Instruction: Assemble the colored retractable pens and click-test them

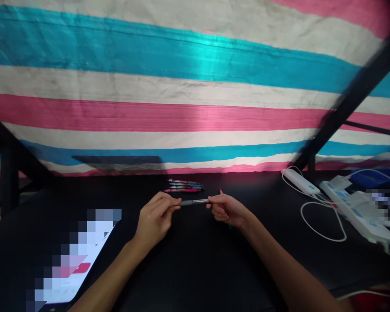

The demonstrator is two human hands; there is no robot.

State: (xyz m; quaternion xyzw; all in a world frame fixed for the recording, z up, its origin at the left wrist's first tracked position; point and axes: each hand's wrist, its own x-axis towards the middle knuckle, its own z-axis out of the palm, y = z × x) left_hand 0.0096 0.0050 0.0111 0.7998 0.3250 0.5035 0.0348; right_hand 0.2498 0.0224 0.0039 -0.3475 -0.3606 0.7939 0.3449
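Note:
A pen (192, 202) with a dark grey grip and a clear, shiny barrel lies level between my two hands above the black desk. My left hand (157, 216) is closed, pinching the grip end. At the barrel's other end, the fingertips of my right hand (226, 209) are pinched together on it, with the remaining fingers curled in. A small pink tip (221, 191) pokes up behind my right hand; the rest of that thing is mostly hidden. Just beyond the hands, several pens (186, 186) lie side by side, the nearest one red.
On the left lies a tablet or phone (81, 268) with a lit, partly blurred screen. A white power strip (357, 212), a white adapter (299, 181) and looping cables sit at the right. Striped sheeting (182, 117) hangs behind the black desk (195, 268), between dark frame bars (341, 108).

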